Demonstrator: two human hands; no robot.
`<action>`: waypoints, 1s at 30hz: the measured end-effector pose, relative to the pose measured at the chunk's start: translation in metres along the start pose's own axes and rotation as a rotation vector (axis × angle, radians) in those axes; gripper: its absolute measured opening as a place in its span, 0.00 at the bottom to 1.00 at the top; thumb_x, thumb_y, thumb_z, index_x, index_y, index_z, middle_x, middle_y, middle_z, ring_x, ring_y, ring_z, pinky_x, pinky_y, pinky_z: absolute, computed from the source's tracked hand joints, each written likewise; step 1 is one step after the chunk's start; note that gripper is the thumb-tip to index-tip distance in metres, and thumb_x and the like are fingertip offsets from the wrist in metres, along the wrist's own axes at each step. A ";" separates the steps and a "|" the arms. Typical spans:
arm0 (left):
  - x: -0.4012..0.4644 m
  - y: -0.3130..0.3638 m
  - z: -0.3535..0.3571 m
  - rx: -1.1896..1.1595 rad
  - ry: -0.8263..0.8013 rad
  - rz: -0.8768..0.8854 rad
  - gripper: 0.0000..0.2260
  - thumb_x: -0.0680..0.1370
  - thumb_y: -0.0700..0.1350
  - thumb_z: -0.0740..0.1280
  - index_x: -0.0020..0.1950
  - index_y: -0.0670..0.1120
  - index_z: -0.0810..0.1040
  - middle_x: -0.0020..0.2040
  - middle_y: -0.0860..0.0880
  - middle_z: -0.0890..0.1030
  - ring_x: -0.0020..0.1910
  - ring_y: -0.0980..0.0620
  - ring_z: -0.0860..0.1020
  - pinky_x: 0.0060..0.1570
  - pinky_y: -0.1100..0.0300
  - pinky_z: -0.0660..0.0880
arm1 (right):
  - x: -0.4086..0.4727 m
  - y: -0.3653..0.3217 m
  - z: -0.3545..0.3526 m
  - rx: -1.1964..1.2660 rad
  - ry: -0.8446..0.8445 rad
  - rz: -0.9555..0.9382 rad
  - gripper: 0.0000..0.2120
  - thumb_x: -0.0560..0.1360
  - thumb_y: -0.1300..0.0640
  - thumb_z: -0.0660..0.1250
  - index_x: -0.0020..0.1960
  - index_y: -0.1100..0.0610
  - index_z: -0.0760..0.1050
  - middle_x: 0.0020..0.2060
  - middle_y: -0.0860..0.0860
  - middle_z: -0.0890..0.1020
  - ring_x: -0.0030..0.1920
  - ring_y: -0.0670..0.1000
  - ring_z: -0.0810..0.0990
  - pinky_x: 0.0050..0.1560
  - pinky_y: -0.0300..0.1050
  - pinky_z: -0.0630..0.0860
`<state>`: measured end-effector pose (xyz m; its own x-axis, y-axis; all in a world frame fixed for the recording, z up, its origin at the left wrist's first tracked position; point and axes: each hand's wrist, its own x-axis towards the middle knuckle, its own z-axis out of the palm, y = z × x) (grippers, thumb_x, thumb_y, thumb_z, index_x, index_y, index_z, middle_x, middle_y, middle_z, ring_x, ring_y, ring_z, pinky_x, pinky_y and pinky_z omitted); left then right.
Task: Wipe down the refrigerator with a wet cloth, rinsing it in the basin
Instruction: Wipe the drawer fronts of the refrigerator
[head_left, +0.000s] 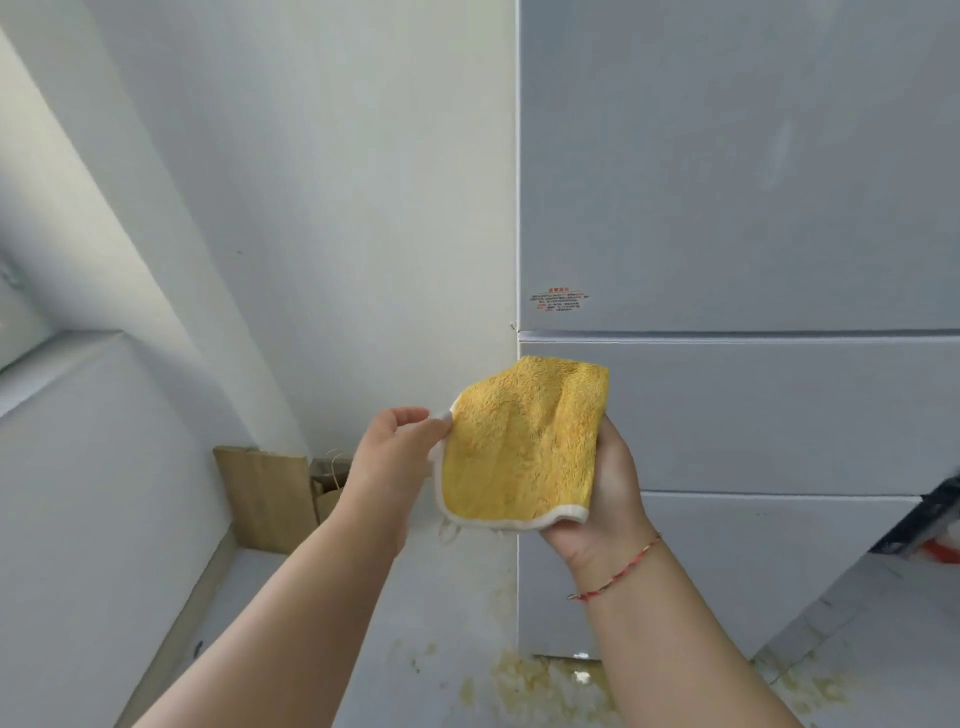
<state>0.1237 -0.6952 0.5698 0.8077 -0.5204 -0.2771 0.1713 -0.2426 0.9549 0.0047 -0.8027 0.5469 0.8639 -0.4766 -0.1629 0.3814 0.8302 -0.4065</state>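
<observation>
While both arms reach forward from the bottom of the head view, the cloth (522, 441) is held up between the two hands in front of the fridge (737, 208). The cloth is yellow and fluffy with a pale trim along its lower and left edges, and a small loop hangs from its lower left corner. It is spread fairly flat, its top bent over a little.

The right hand (608, 493) lies under and behind the cloth, palm up, fingers hidden by the fabric and the thumb side wrapped along the right edge, so it is closed around the cloth. A thin red bracelet (618, 571) circles that wrist.

The left hand (400, 447) pinches the cloth's left edge between thumb and fingertips, the other fingers curled in; it is clamped on the trim near the upper left corner.

The fridge fills the right half of the view. It is pale grey, with a tall upper door and two drawer fronts below, split by horizontal seams. A small label (558, 301) with red print sits at the lower left corner of the upper door. The cloth is not touching the fridge as far as can be told; it overlaps the middle drawer front and the fridge's left edge.

To the left stands a white wall (311, 208). Pieces of cardboard (270, 493) lean in the corner at floor level. The floor (441, 623) near the fridge base shows yellowish stains.
</observation>
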 end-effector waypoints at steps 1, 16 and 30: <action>-0.007 -0.001 -0.003 0.060 0.085 0.043 0.12 0.73 0.51 0.70 0.54 0.50 0.77 0.49 0.49 0.80 0.45 0.50 0.80 0.49 0.49 0.79 | 0.001 0.002 0.001 -0.013 -0.012 0.027 0.25 0.81 0.41 0.51 0.63 0.57 0.75 0.58 0.59 0.80 0.61 0.62 0.77 0.60 0.60 0.73; -0.148 -0.040 -0.078 -0.013 0.305 -0.009 0.17 0.66 0.57 0.77 0.45 0.46 0.84 0.39 0.49 0.83 0.39 0.53 0.81 0.44 0.57 0.78 | -0.035 0.136 0.055 -0.482 -0.118 0.558 0.33 0.76 0.32 0.54 0.63 0.59 0.75 0.54 0.61 0.82 0.55 0.60 0.82 0.60 0.61 0.74; -0.327 -0.162 -0.272 -0.349 0.795 -0.093 0.09 0.81 0.43 0.62 0.50 0.42 0.82 0.43 0.43 0.84 0.40 0.48 0.82 0.38 0.57 0.78 | -0.168 0.376 0.096 -0.745 -0.443 0.993 0.19 0.78 0.48 0.63 0.59 0.63 0.76 0.51 0.61 0.83 0.52 0.60 0.82 0.57 0.58 0.77</action>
<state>-0.0152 -0.2633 0.5345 0.9137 0.2463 -0.3232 0.3141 0.0764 0.9463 0.0348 -0.3827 0.5081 0.7575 0.4924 -0.4286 -0.6219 0.3448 -0.7031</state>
